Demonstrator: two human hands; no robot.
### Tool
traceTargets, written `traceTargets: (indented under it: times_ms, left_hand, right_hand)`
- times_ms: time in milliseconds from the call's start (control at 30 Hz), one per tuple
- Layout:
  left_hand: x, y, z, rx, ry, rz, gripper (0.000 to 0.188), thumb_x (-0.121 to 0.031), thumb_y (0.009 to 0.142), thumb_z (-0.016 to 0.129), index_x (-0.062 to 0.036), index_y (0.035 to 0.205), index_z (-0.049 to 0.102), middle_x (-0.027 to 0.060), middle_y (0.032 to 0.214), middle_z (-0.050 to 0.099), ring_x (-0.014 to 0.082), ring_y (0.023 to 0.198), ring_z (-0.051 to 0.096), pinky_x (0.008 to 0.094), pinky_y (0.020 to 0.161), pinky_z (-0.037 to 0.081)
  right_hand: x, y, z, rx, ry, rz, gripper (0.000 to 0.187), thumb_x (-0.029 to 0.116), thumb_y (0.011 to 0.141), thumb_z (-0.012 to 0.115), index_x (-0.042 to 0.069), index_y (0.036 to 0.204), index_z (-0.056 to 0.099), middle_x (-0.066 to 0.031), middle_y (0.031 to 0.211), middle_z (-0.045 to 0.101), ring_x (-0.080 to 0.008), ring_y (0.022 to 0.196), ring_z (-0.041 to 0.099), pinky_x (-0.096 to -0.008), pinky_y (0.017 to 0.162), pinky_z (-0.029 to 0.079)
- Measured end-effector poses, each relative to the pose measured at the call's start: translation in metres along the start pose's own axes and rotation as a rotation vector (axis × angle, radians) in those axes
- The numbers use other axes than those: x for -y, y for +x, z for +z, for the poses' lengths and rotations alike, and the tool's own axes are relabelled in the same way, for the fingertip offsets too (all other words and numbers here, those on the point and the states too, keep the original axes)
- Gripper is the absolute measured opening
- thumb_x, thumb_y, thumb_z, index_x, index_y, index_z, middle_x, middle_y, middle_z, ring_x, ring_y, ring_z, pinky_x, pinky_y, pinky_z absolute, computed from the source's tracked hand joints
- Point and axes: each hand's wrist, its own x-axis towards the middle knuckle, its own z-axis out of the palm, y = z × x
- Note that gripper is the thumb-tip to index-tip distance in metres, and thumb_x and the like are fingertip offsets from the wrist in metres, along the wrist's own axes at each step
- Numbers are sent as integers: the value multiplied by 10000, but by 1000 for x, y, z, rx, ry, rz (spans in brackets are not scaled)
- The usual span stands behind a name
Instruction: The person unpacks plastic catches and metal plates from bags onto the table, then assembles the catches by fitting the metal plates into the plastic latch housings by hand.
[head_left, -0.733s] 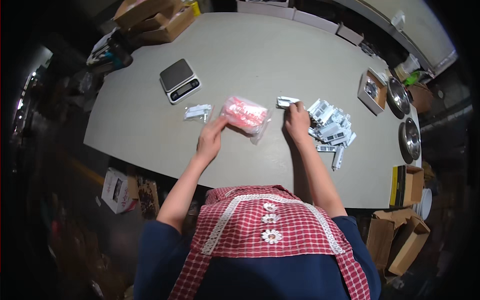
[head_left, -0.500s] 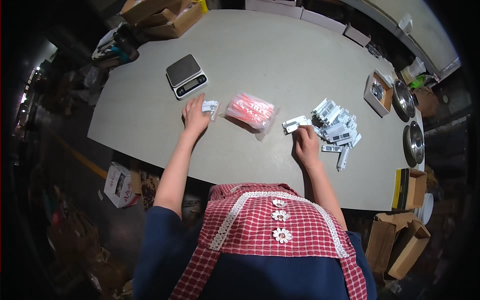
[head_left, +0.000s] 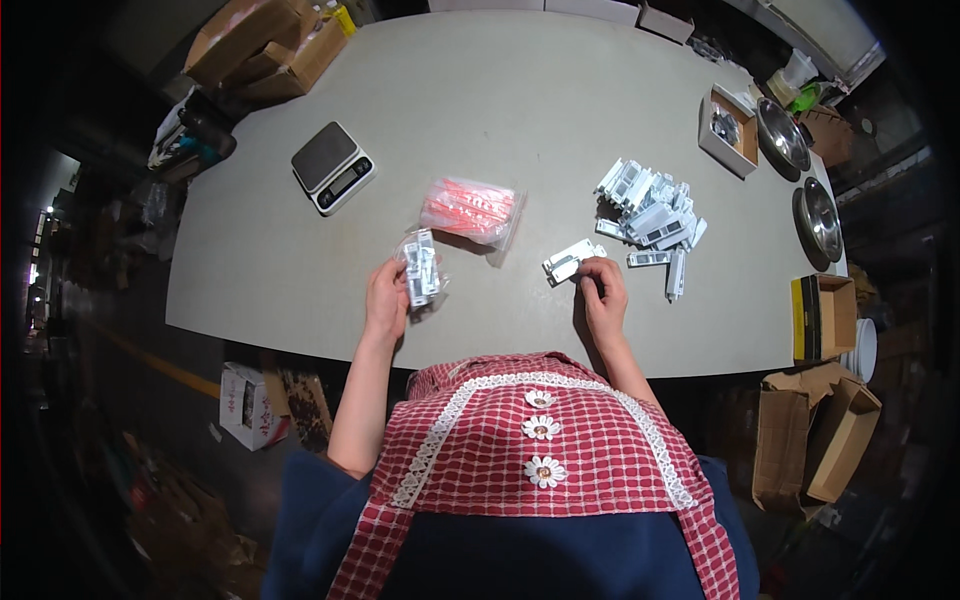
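My left hand [head_left: 388, 298] is closed around the side of a clear plastic bag [head_left: 421, 268] with white and grey latch-like parts in it, held near the table's front. In my right hand [head_left: 604, 290], fingers pinch a white and grey latch-like part [head_left: 568, 261], one or two pieces, low over the table. Beyond that hand lies a loose pile of the same parts [head_left: 652, 208]. Between my hands, farther back, rests a clear bag of red and white strips [head_left: 472, 211].
A kitchen scale [head_left: 333, 167] stands at the left. On the right are an open white box of small metal parts [head_left: 728, 132], two steel bowls [head_left: 783, 135] and a black and yellow carton [head_left: 824, 318]. Cardboard boxes [head_left: 265, 50] sit at the back left.
My left hand has lifted the bag of parts from beside the scale and brought it nearer to me. My right hand has drawn the latch-like part away from the pile.
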Motion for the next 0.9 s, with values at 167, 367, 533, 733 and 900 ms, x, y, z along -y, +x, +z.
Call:
traceTargets:
  times_ms: [167, 367, 533, 733, 900]
  left_hand:
    - [-24, -27, 56, 225, -263, -63, 499, -293, 1101, 322, 65, 1395, 508, 218, 1277, 665, 269, 1153, 678, 393, 1004, 550]
    - [-1, -20, 82, 162, -74, -68, 390, -207, 1077, 470, 29, 1386, 497, 164, 1215, 671, 242, 1087, 691, 376, 957, 560]
    - [45, 0, 90, 153, 228, -58, 358, -24, 987, 548, 30, 1339, 515, 124, 1148, 676, 195, 1011, 689, 346, 899, 554]
    - [52, 30, 106, 193, 213, 28, 360, 42, 938, 548, 41, 1298, 554, 102, 1113, 683, 187, 968, 694, 318, 858, 551]
    - [54, 67, 86, -122, 1053, 406, 473, -30, 877, 624, 79, 1328, 535, 262, 1338, 564, 345, 1203, 596, 413, 1037, 468]
  right_hand:
    - [-10, 3, -1, -7, 52, 98, 141, -55, 834, 599, 8, 949, 649, -112, 1018, 636, -255, 952, 632, -340, 864, 506]
    - [-9, 9, -3, -49, 411, 337, 80, -13, 913, 613, -9, 989, 637, -61, 1017, 616, -136, 786, 640, -263, 687, 505]
    - [5, 52, -19, 325, -417, 580, 617, 584, 963, 594, -27, 996, 669, -239, 866, 727, -432, 833, 700, -482, 776, 546]
    - [-5, 69, -6, 453, -535, 456, 610, 570, 814, 715, -36, 884, 701, -260, 849, 718, -407, 812, 715, -479, 773, 557]
    - [-12, 64, -15, 340, -139, 541, 414, 372, 854, 708, -35, 816, 649, -165, 683, 684, -272, 662, 705, -396, 650, 551]
